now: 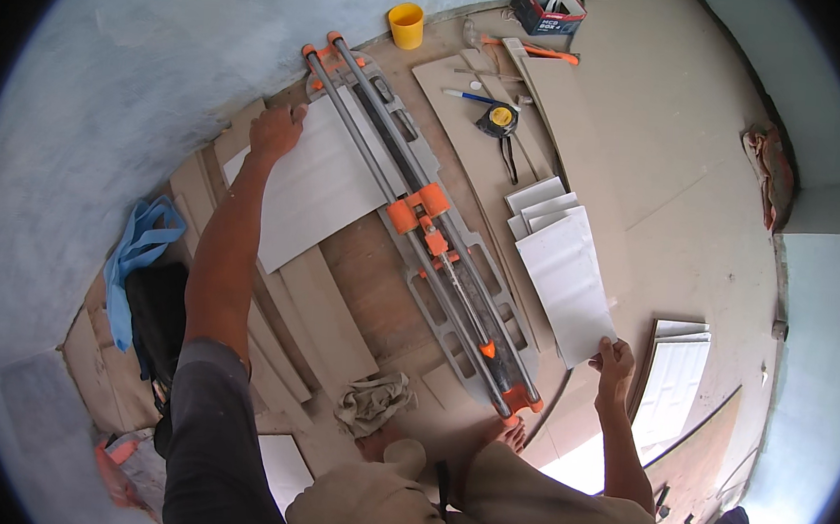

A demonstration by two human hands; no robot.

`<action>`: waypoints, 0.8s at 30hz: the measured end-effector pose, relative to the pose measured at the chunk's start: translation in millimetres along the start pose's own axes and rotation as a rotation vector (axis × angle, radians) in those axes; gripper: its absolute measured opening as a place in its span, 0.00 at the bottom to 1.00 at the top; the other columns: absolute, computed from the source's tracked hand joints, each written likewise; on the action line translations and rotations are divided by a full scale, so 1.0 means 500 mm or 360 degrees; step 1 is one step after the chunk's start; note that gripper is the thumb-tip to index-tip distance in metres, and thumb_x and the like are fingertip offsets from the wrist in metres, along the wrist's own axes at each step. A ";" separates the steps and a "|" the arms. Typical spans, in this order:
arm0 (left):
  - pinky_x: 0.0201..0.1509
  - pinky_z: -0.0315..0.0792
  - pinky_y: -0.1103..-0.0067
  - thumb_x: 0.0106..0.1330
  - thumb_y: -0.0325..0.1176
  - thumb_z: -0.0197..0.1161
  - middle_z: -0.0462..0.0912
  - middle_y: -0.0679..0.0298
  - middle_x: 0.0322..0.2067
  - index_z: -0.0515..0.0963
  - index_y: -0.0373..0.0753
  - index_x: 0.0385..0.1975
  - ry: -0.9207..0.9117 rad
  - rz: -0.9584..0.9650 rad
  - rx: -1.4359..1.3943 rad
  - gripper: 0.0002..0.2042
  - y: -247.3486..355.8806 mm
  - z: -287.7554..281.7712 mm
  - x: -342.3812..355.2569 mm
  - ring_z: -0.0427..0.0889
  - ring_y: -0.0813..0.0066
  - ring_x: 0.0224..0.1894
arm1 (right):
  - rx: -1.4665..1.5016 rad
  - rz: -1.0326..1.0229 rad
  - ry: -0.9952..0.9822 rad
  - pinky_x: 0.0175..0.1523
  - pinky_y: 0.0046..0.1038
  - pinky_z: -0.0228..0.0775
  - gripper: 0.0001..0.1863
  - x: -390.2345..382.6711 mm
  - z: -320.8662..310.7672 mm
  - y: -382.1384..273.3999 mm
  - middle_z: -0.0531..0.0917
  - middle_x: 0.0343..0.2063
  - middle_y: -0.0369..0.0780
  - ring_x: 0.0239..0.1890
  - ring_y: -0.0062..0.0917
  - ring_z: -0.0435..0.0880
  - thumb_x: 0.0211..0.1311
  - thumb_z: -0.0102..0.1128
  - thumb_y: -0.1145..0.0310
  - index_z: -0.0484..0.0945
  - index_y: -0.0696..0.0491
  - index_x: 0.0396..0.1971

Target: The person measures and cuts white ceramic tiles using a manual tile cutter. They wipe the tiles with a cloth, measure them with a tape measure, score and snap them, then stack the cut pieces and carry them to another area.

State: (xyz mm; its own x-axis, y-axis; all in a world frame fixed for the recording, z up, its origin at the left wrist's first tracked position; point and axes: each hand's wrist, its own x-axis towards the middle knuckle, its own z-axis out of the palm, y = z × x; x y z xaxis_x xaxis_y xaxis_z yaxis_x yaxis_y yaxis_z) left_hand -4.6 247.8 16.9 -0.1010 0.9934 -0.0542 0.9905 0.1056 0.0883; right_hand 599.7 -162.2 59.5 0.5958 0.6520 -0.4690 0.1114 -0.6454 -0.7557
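My left hand (275, 127) is closed on the top edge of a large white tile (318, 187), which lies partly under the rails of an orange-and-grey manual tile cutter (370, 137). The cutter runs diagonally before me, with its orange carriage (420, 208) around the middle. My right hand (610, 363) pinches the near corner of a narrow white tile (560, 282), whose far end rests beside several smaller white pieces (532, 194). My bare foot (513, 432) shows at the cutter's near end.
Tan boards (289, 321) lie around the cutter, with a tape measure (498, 120), yellow cup (405, 25) and box (547, 10) farther back. A black bag (152, 311) and blue strap (137, 237) sit by the left wall. More white tiles (670, 377) stand right. A crumpled cloth (371, 405) lies near me.
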 end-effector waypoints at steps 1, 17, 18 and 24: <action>0.58 0.75 0.53 0.78 0.57 0.45 0.85 0.40 0.46 0.85 0.35 0.44 -0.0051 0.0016 0.0066 0.29 0.002 -0.004 0.006 0.83 0.42 0.52 | -0.0074 -0.0009 0.0020 0.36 0.25 0.78 0.18 0.000 0.004 -0.001 0.85 0.32 0.39 0.30 0.21 0.85 0.75 0.60 0.59 0.75 0.61 0.49; 0.56 0.75 0.52 0.81 0.57 0.37 0.86 0.39 0.42 0.84 0.33 0.46 0.0238 0.0071 -0.0007 0.33 -0.173 0.015 -0.001 0.84 0.38 0.48 | -0.0315 -0.0077 0.0263 0.37 0.28 0.76 0.21 -0.084 -0.002 0.055 0.82 0.45 0.43 0.37 0.25 0.84 0.77 0.53 0.59 0.72 0.57 0.59; 0.53 0.77 0.52 0.82 0.54 0.39 0.86 0.41 0.40 0.83 0.34 0.48 0.0349 0.0311 0.0075 0.30 -0.289 -0.013 0.006 0.85 0.39 0.44 | -0.0282 -0.0108 0.0264 0.38 0.28 0.75 0.20 -0.088 0.014 0.072 0.82 0.45 0.43 0.38 0.25 0.83 0.77 0.53 0.59 0.72 0.57 0.59; 0.53 0.75 0.54 0.80 0.63 0.36 0.87 0.39 0.43 0.84 0.26 0.47 0.0006 -0.0091 -0.0305 0.40 -0.320 -0.098 -0.087 0.84 0.35 0.48 | -0.0228 -0.0324 0.0322 0.50 0.30 0.75 0.11 -0.191 0.045 -0.056 0.83 0.41 0.38 0.43 0.23 0.81 0.80 0.53 0.63 0.76 0.54 0.52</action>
State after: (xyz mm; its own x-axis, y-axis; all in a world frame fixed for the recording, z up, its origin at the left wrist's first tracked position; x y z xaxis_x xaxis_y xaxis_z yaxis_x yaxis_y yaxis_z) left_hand -163.2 189.8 53.6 -0.1576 0.9856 -0.0608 0.9472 0.1683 0.2731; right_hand 521.9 -197.6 115.2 0.6942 0.6904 -0.2033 0.3467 -0.5684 -0.7461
